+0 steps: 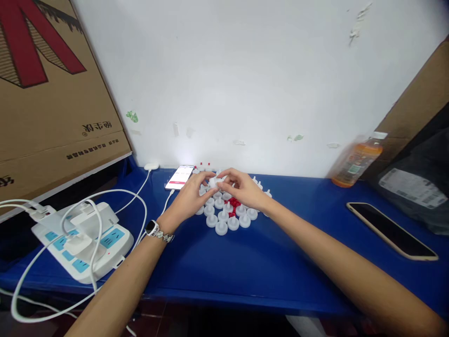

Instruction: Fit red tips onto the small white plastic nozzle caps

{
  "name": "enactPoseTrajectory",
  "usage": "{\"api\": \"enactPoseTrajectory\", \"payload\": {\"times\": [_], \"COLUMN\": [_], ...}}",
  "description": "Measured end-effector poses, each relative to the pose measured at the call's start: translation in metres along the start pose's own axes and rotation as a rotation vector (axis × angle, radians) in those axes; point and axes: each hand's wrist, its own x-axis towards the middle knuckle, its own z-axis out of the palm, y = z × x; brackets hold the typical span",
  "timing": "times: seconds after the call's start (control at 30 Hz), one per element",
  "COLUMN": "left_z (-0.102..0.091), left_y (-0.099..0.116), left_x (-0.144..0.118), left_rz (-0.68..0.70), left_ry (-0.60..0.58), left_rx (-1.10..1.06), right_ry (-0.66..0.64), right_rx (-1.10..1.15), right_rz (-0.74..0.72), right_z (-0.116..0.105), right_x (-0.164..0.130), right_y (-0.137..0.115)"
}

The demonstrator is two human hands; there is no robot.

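Both my hands are together over the middle of a blue table. My left hand (195, 195), with a watch on its wrist, pinches one side of a white nozzle cap (216, 181). The fingers of my right hand (244, 188) close on the cap's other side and partly cover it. Below and around my hands stand several more white nozzle caps (221, 228), mostly spout up. Among them lies a small heap of red tips (234, 202). A few caps with red tips (209, 164) stand behind, by the wall.
A lit phone (180, 178) lies beyond my left hand, its cable attached. At left sits a white power strip (115, 252) with plugs and looping cables. At right are a dark phone (389, 229), an orange drink bottle (356, 161) and a black bag (419, 154).
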Motion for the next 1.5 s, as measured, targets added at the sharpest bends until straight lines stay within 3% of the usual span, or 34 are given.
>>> {"api": "enactPoseTrajectory", "payload": {"times": [0.1, 0.2, 0.33, 0.43, 0.6, 0.77, 0.87, 1.03, 1.2, 1.37, 1.43, 1.5], "left_z": [-0.009, -0.017, -0.019, -0.014, -0.006, -0.003, -0.003, -0.004, -0.005, -0.005, -0.004, -0.002], "left_y": [-0.001, -0.014, -0.035, -0.04, -0.041, -0.047, -0.045, -0.035, -0.031, -0.02, -0.013, -0.006], "left_x": [0.0, -0.002, -0.007, -0.009, -0.011, -0.01, -0.011, -0.011, -0.01, -0.009, -0.006, -0.003], "left_rz": [-0.079, -0.255, -0.444, -0.456, -0.44, -0.471, -0.484, -0.456, -0.414, -0.215, -0.125, -0.057], "left_ry": [0.1, 0.174, 0.038, -0.054, -0.093, -0.119, -0.143, -0.139, -0.053, 0.232, 0.238, 0.144], "left_rx": [0.007, 0.078, 0.222, 0.23, 0.259, 0.259, 0.265, 0.294, 0.309, 0.297, 0.228, 0.14], "right_ry": [0.044, 0.117, 0.083, -0.043, -0.232, -0.145, -0.083, -0.085, -0.032, 0.134, 0.146, 0.179], "right_rx": [0.099, 0.011, -0.381, -0.562, -0.604, -0.657, -0.707, -0.7, -0.63, -0.198, -0.114, -0.091], "right_rz": [-0.027, -0.047, -0.009, 0.036, 0.04, 0.061, 0.117, 0.158, 0.119, 0.012, -0.03, -0.048], "right_z": [0.011, 0.019, 0.029, 0.037, 0.04, 0.042, 0.056, 0.078, 0.066, 0.035, 0.026, 0.022], "right_x": [0.029, 0.066, 0.106, 0.12, 0.127, 0.142, 0.155, 0.168, 0.152, 0.093, 0.064, 0.037], "right_y": [-0.002, 0.005, 0.024, 0.039, 0.052, 0.054, 0.056, 0.054, 0.038, 0.006, -0.006, -0.014]}}
